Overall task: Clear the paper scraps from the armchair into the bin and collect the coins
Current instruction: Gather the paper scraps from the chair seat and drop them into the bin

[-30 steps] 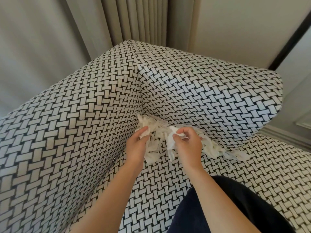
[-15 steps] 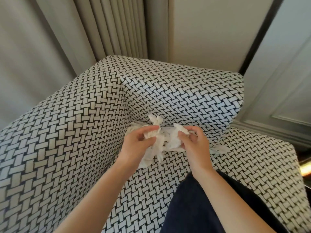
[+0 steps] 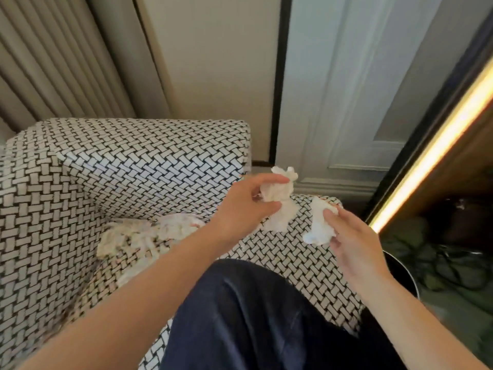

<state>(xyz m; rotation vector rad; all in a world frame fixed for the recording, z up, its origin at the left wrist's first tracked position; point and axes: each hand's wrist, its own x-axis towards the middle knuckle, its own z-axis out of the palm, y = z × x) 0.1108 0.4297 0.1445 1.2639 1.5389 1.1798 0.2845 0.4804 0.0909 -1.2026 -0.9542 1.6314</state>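
Observation:
My left hand grips a bunch of white paper scraps above the right part of the armchair, which has a black-and-white woven pattern. My right hand holds a second bunch of white scraps near the chair's right edge. More scraps lie in a pile on the seat by the back cushion. The dark round rim of a bin shows below my right wrist, mostly hidden by it. No coins are visible.
My knee in dark trousers rests on the seat. Curtains hang behind the chair, and a white panelled wall stands to the right. A lit strip edges a dark cabinet holding dim shapes at right.
Both hands have lifted paper scraps out of the seat corner and carried them to the right, toward the chair's right edge. The view has swung right, revealing the cabinet and bin rim.

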